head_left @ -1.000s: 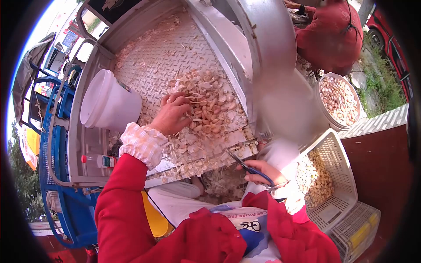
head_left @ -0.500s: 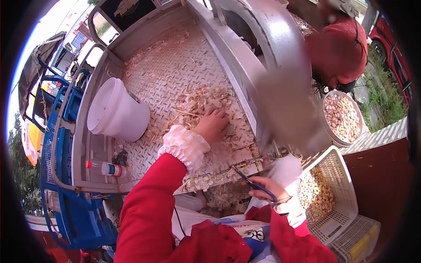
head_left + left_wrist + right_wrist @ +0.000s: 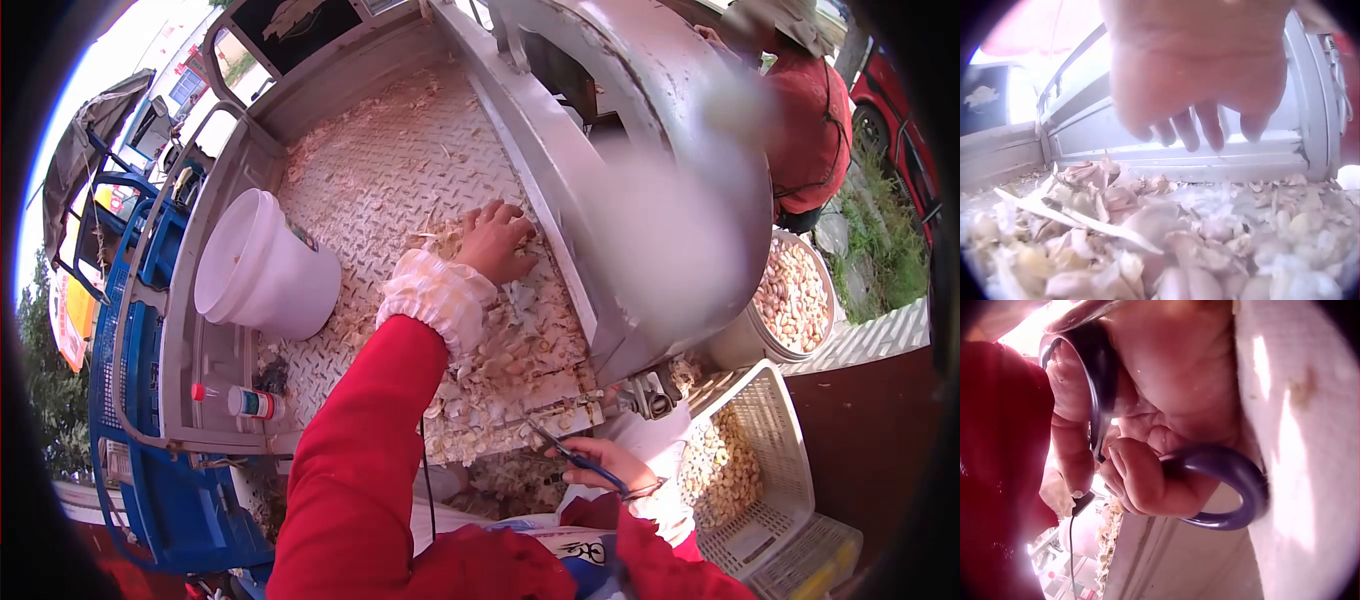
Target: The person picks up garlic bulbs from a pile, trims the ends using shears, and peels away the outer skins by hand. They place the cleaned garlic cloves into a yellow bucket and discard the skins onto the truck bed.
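We are reaching our left hand (image 3: 497, 242) over the garlic pile (image 3: 505, 340) on the ribbed metal truck bed (image 3: 390, 150), fingers loosely spread and hanging just above the cloves, gripping nothing. Our right hand (image 3: 600, 465) is holding the blue-handled scissors (image 3: 575, 458) low by the bed's edge, fingers curled through the loops. We judge it best to rake one bulb clear of the loose skins before closing the fingers.

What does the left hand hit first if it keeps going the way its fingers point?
Probably the grey metal side wall of the truck bed: the left hand sits on the garlic pile, fingers aimed at it. Depth unclear.
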